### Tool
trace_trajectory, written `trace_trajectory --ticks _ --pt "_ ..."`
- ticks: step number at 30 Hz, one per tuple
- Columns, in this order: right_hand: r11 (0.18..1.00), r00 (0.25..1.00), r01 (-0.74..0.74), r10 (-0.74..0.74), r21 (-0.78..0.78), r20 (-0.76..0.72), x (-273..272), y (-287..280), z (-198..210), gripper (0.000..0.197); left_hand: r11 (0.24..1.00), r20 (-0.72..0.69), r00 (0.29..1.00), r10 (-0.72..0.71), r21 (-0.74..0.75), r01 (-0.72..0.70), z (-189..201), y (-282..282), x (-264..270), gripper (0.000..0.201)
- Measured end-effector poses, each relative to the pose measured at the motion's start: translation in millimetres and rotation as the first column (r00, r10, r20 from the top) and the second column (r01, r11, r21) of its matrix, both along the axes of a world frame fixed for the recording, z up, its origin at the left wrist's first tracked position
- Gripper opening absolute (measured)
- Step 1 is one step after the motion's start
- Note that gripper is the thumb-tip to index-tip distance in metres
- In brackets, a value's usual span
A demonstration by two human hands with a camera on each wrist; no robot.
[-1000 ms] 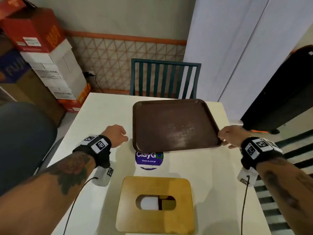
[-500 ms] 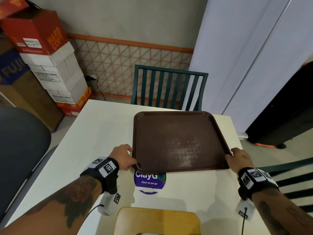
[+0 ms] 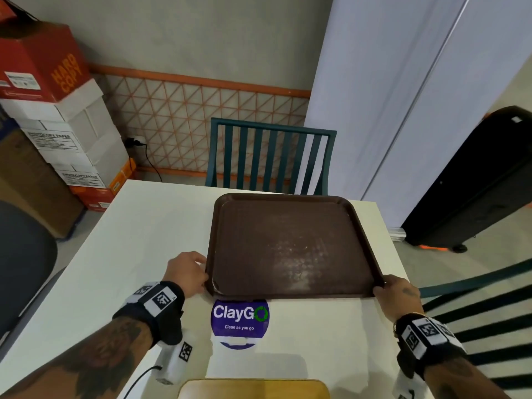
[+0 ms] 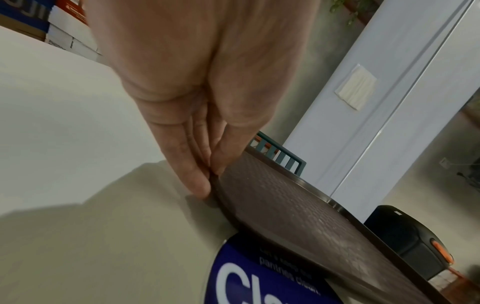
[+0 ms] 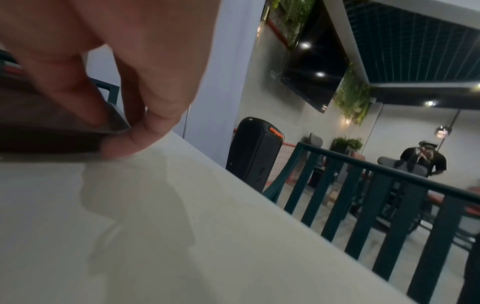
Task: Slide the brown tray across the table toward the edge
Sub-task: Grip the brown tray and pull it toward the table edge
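Note:
The brown tray [image 3: 288, 246] lies flat on the white table [image 3: 144, 240], its far rim close to the table's far edge. My left hand [image 3: 201, 272] pinches the tray's near left corner. In the left wrist view the left hand [image 4: 211, 176] has its thumb and fingers closed on the rim of the tray [image 4: 298, 222]. My right hand [image 3: 380, 287] grips the near right corner. The right wrist view has the right hand [image 5: 116, 131] with the thumb on top of the tray [image 5: 39, 115] and the fingers at its edge.
A round purple ClayGo sticker [image 3: 240, 318] sits just behind the tray's near rim. A yellow wooden board [image 3: 253, 388] lies at the near edge. One teal chair [image 3: 270, 159] stands at the far edge, another [image 3: 475, 312] at the right. Stacked boxes [image 3: 57, 110] stand left, a black speaker [image 3: 475, 191] right.
My left hand has moved from the bare table onto the tray's near left corner. The tray has slid away from me, uncovering more of the sticker.

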State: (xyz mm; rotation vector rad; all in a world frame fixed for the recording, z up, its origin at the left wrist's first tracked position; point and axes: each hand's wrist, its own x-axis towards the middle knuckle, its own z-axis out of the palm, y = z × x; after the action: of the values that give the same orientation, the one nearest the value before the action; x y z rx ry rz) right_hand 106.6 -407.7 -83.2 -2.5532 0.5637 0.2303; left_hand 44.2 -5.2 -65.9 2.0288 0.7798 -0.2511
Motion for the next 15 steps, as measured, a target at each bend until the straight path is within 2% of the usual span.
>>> trace_trajectory --ticks 3,10,15 --pt "0.995 0.996 0.057 -0.062 0.076 0.062 -7 5 -4 0.03 0.999 0.035 0.998 0.045 0.001 -0.045 -3 6 7 0.029" --pt "0.945 0.979 0.183 -0.2 0.271 0.037 -7 17 -7 0.027 0.997 0.028 0.997 0.073 -0.034 -0.072 -10 19 8 0.034" --pt "0.836 0.958 0.251 -0.288 0.488 0.002 -5 14 -19 0.034 0.995 0.021 0.998 0.053 -0.082 -0.051 -11 19 4 0.034"
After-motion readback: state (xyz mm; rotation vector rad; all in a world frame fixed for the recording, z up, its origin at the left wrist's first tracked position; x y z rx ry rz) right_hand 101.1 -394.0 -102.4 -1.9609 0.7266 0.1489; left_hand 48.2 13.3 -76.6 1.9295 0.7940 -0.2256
